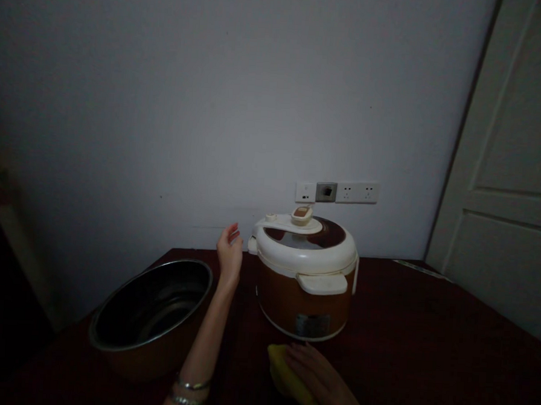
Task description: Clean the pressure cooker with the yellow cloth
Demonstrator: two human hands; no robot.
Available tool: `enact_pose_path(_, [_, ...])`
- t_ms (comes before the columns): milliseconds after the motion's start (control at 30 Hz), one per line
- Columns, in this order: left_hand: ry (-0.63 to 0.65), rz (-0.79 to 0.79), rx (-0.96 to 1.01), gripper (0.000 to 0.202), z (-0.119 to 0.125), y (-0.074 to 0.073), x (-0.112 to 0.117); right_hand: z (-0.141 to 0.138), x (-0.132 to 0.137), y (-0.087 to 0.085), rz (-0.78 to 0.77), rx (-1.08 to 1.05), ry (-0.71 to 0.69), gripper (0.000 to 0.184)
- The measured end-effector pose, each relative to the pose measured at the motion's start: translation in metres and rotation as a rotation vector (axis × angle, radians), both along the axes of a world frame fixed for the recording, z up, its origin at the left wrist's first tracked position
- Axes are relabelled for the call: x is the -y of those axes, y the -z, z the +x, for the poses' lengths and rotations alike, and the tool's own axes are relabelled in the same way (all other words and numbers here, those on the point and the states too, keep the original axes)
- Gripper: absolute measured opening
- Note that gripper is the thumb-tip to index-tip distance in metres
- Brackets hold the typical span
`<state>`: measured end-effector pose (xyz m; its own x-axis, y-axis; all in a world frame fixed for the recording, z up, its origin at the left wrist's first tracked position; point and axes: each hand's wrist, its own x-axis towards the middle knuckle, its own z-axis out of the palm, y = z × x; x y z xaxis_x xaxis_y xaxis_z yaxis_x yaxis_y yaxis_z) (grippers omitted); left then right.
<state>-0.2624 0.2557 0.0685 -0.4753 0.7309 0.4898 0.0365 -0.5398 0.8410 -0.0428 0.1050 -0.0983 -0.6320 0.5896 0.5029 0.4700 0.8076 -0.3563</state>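
Two hands logged. My left hand (229, 255), grip open and empty, is raised just beside the lid of the orange-and-white electric rice cooker (306, 289) on the dark red worktop (427, 331). My right hand (316, 374) lies over a yellow cloth (284, 372) before the cooker; I cannot tell whether that grip is closed. Judgement: brace the lid edge first, then wipe.

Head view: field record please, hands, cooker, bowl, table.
cooker: brown-and-white round electric cooker, lid on, upright on dark red table
bowl: large round steel bowl, left of cooker, apart from it
left hand: open, raised beside cooker's left side; contact unclear
right hand: lies on yellow cloth before cooker; grip unclear
wall: white socket strip behind cooker
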Motion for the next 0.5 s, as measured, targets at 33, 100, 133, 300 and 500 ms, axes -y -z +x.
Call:
enact_pose_path(33, [-0.017,0.085,-0.022,0.035,-0.003,-0.01,0.013,-0.001,0.003,-0.004,-0.003,-0.051,0.003,0.066])
enact_pose_path(100, [-0.027,0.208,-0.065,0.03,-0.008,-0.033,0.046,-0.007,0.01,-0.016,-0.058,-0.154,0.0,0.057])
enact_pose_path(133, [0.003,0.218,-0.104,0.029,-0.009,-0.045,0.067,-0.011,0.014,-0.024,-0.105,-0.202,-0.005,0.051])
enact_pose_path(300, [0.404,-0.079,-0.612,0.031,-0.012,-0.089,0.165,-0.035,0.028,-0.074,-0.238,-0.378,-0.074,0.03])
enact_pose_path(500, [0.746,-0.289,-1.27,0.07,-0.007,-0.084,0.18,-0.042,0.029,-0.085,-0.133,-0.613,0.049,0.033])
